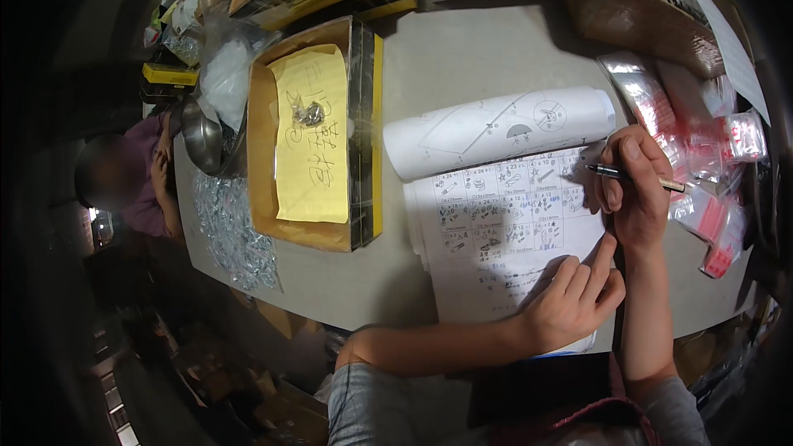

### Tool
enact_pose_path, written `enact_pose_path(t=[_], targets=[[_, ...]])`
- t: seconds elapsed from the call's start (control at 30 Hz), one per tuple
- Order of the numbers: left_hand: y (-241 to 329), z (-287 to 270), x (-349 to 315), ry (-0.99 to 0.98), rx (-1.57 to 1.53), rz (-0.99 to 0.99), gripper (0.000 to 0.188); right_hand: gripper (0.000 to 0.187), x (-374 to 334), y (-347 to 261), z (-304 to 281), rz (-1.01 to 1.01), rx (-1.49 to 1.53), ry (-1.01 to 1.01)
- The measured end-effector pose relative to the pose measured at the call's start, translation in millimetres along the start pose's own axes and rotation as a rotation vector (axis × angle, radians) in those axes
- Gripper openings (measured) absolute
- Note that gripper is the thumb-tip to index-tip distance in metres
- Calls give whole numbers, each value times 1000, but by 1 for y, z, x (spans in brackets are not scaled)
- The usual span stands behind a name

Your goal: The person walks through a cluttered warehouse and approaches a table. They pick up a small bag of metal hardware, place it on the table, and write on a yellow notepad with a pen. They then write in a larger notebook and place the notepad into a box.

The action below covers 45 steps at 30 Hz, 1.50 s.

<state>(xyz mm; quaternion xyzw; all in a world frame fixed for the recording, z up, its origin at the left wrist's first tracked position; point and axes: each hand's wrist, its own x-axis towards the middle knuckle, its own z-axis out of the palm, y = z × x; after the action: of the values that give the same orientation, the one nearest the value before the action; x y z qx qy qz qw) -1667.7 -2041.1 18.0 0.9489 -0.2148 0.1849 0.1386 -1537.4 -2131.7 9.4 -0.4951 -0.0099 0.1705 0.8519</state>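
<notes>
A stack of printed sheets (462, 281) lies on the table in front of me, its top page rolled back at the far side. The page shows a grid of small part drawings with handwritten marks. My right hand (636, 190) is closed around a black pen (615, 173), held at the page's right edge, its tip pointing left. My left hand (574, 301) lies on the lower right of the page, fingers apart and partly bent, index finger stretched toward my right wrist. Nothing shows in that hand.
A cardboard box (368, 140) with a yellow note (310, 173) and a small bag inside stands to the left. Beyond it are bagged metal parts (235, 227), a metal bowl (201, 136) and another person (149, 165). Red-marked plastic bags (702, 149) lie right.
</notes>
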Motion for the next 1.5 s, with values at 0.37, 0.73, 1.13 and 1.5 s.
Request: enact_pose_path(t=[0.37, 0.73, 1.13, 1.5], targets=[[5, -2, -8, 51, -608, 250, 27, 32, 6, -12, -8, 22, 24, -70], [8, 11, -19, -268, -1150, 367, 17, 38, 0, -6, -6, 0, -4, -74], [-2, 13, -14, -355, -1317, 318, 13, 31, -13, -3, 6, -125, -7, 245], [-2, 11, -16, -378, -1293, 298, 14, 21, -21, 1, 13, -174, -133, 128]])
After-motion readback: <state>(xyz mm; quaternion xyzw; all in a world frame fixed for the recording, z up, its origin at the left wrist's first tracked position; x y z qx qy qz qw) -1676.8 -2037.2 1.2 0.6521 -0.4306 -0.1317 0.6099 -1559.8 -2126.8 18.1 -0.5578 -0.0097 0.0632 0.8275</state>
